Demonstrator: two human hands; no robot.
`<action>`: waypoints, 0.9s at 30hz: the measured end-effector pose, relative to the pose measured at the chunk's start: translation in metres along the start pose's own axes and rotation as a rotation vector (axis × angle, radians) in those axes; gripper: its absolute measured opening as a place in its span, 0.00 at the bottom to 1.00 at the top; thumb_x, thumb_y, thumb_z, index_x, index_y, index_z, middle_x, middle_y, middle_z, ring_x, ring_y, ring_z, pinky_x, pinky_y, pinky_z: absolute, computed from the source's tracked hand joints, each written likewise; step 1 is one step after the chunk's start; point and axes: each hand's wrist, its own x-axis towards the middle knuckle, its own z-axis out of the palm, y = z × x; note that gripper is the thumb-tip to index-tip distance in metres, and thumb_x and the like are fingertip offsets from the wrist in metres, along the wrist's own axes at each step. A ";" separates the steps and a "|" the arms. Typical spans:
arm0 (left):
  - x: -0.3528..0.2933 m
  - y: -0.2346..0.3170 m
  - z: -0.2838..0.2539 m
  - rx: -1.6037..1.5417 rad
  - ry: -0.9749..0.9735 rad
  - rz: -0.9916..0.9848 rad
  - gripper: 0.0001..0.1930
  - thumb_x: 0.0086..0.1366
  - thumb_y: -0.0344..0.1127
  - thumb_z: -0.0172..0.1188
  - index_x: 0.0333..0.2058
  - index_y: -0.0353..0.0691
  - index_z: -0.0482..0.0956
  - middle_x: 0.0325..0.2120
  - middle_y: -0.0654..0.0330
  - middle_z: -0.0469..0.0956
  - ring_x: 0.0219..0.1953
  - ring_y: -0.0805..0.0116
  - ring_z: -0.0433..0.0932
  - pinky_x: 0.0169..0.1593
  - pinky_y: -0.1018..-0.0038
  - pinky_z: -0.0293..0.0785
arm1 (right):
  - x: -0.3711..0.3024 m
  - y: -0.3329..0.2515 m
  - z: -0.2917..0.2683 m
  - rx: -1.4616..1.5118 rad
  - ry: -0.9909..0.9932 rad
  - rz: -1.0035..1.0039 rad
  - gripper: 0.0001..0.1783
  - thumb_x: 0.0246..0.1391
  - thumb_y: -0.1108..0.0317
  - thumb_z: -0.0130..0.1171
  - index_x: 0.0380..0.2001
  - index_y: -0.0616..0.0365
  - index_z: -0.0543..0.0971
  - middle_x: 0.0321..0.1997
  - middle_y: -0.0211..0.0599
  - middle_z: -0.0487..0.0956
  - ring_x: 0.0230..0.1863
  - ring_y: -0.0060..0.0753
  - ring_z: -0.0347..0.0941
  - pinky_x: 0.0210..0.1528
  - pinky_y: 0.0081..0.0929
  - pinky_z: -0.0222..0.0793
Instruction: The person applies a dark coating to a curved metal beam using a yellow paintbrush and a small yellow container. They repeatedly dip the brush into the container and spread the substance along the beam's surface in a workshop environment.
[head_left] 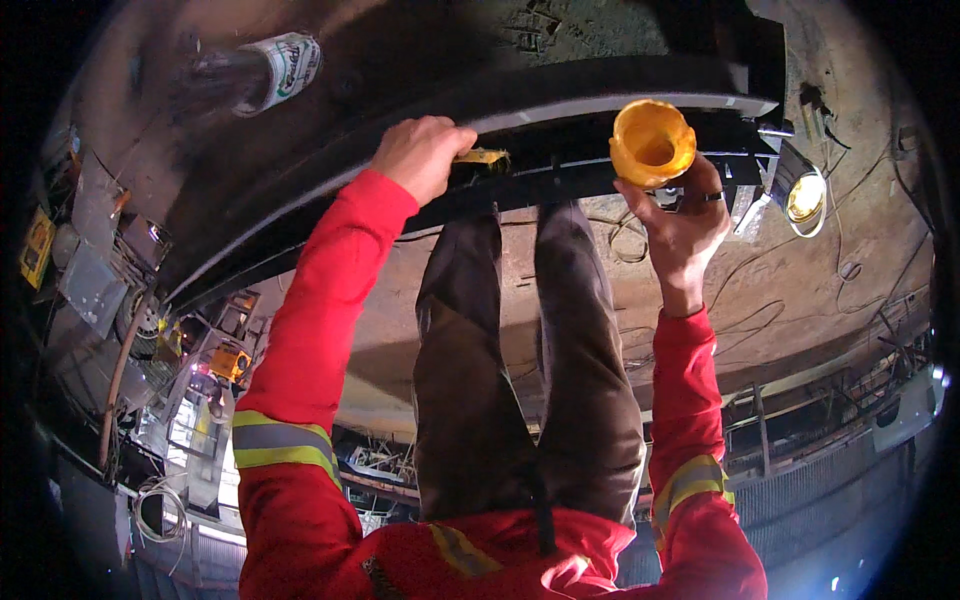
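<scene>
My left hand [422, 155] is closed round a small brush [483, 157] with yellow on it, seen edge-on above a long dark metal beam [560, 178]. Its bristles point right, toward the beam's dark inner face; whether they touch it I cannot tell. In my right hand [685, 225], thumb and fingers grip a yellow cup [640, 135] with an uneven rim, tilted so that its hollow inside shows. Yellow coats the inside; how much it holds is not visible. The cup is over the right part of the beam.
A white printed bucket [284, 72] lies at the upper left. Beyond the beam's right end a work lamp [804, 197] shines. Cables [765, 320] trail over the brown floor [590, 290]. Metal parts and yellow equipment [229, 362] crowd the left side.
</scene>
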 end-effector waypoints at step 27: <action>-0.021 0.023 0.037 -0.190 0.125 -0.264 0.10 0.56 0.36 0.64 0.31 0.34 0.80 0.25 0.44 0.79 0.31 0.43 0.79 0.37 0.56 0.74 | 0.003 0.000 -0.001 0.010 -0.011 0.000 0.35 0.33 0.69 0.81 0.48 0.63 0.77 0.44 0.32 0.80 0.43 0.24 0.75 0.49 0.23 0.71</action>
